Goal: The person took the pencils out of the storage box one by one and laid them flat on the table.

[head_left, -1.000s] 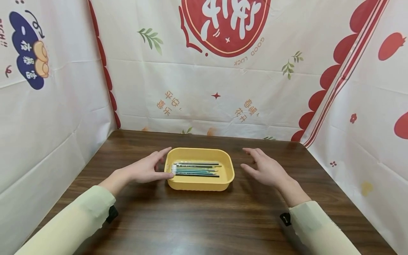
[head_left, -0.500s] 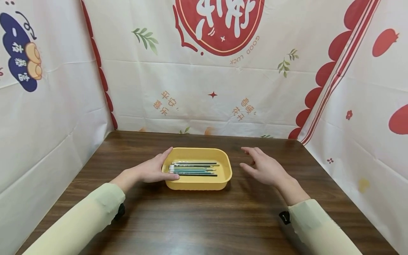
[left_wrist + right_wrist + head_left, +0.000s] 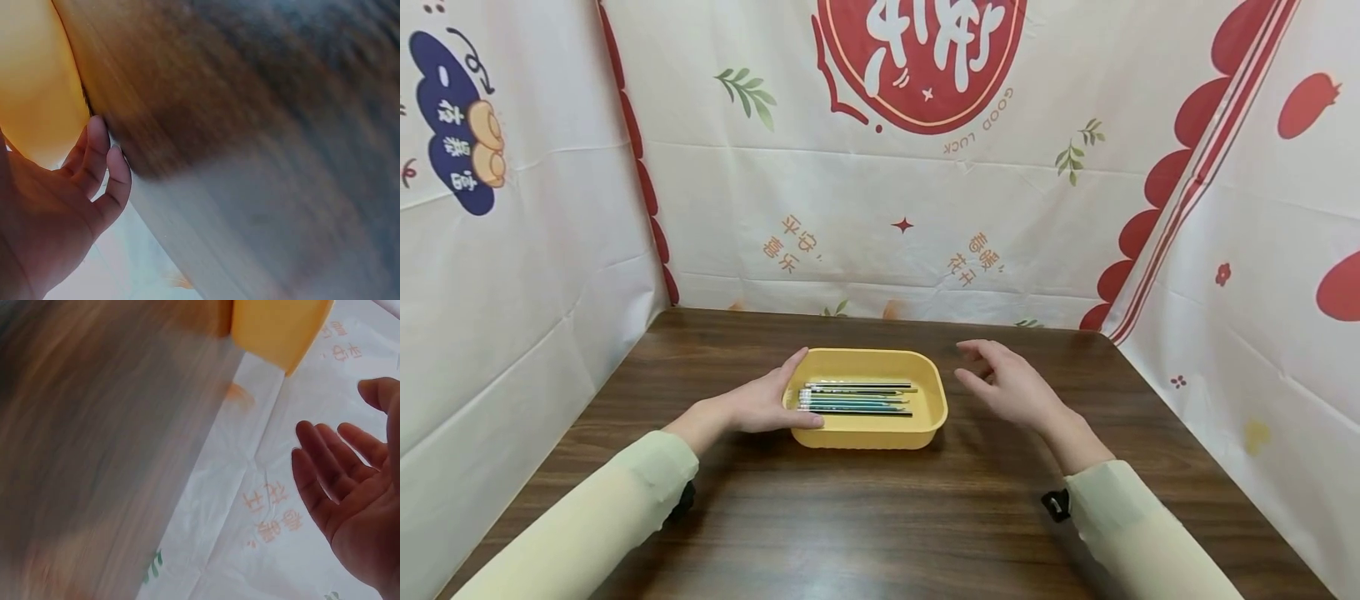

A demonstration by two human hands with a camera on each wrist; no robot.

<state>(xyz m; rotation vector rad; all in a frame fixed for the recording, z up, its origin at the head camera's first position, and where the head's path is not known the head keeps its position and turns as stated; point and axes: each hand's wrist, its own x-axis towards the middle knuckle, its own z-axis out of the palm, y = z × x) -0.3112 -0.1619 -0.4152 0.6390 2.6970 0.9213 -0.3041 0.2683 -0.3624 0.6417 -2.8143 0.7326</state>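
A yellow box stands on the table with several pencils lying side by side in it, white-tipped ends to the left. My left hand grips the box's left end, its thumb across the front left rim and its index finger at the back left corner. In the left wrist view, fingers of that hand lie against the yellow wall. My right hand hovers right of the box, apart from it, fingers loosely bent and holding nothing; the right wrist view shows its palm facing the box.
The dark wooden table extends in front of the box and to both sides. A white printed cloth hangs along the table's back edge, with more cloth at the left and right.
My left hand has moved right onto the end of the box. My right hand has come slightly closer to the box. The head view has shifted a little; the box looks unmoved on the table.
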